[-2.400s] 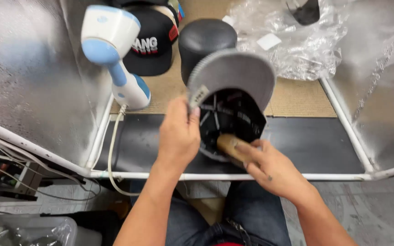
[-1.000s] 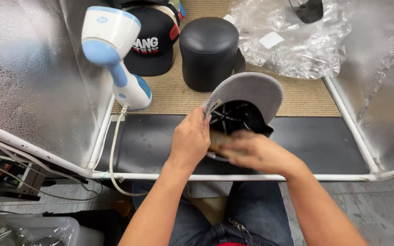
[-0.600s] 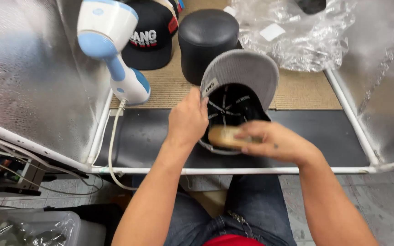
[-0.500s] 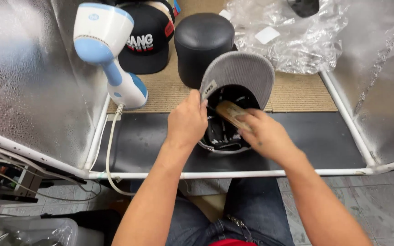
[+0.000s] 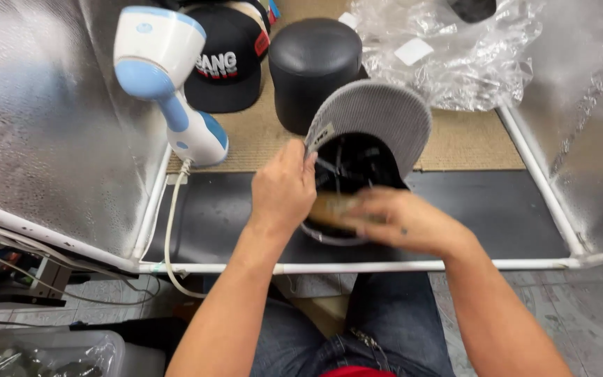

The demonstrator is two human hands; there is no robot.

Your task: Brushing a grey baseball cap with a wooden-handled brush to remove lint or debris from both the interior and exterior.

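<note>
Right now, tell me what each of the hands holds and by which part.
Left hand grips the grey-brimmed cap at its brim edge, held upside down. Right hand holds a tan brush by its back, inside the cap.

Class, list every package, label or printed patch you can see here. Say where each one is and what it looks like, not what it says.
Clear plastic bag: top right, crumpled.
White sticker: on that bag, rectangular.
Small tag: on the grey cap's brim by the left hand, pale.
Black cap: top centre, white lettering.
</note>
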